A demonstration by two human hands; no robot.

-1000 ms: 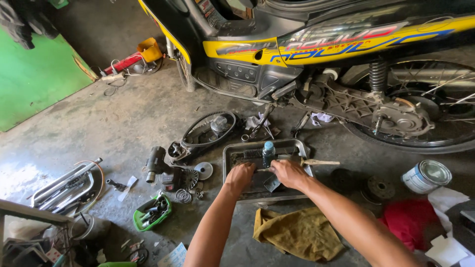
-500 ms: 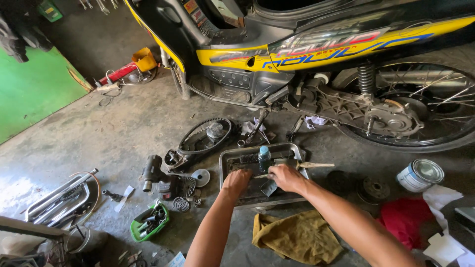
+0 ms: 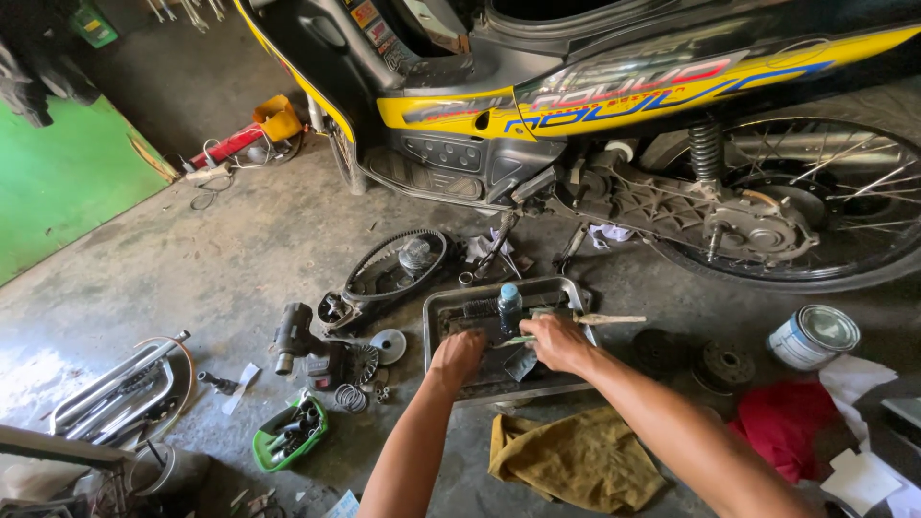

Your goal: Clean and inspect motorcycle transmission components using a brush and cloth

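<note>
A rectangular metal tray (image 3: 566, 288) lies on the concrete floor in front of a yellow and black motorbike (image 3: 614, 96). Both my hands are inside the tray. My left hand (image 3: 457, 355) rests closed on a dark part in the tray's left half. My right hand (image 3: 554, 342) grips a thin brush (image 3: 606, 320) whose handle points right over the tray's rim. A small blue-capped bottle (image 3: 508, 305) stands in the tray between my hands.
A drive belt (image 3: 384, 273) and dark engine parts (image 3: 326, 360) lie left of the tray. A green tray of tools (image 3: 288, 434), a chrome rack (image 3: 115, 388), a yellow rag (image 3: 576, 460), a red cloth (image 3: 791, 422), a paint tin (image 3: 814, 336) and two round clutch parts (image 3: 724, 364) surround it.
The view has shifted slightly and the tray sits a little lower in it. Both hands stay in the tray, with only small movements.
</note>
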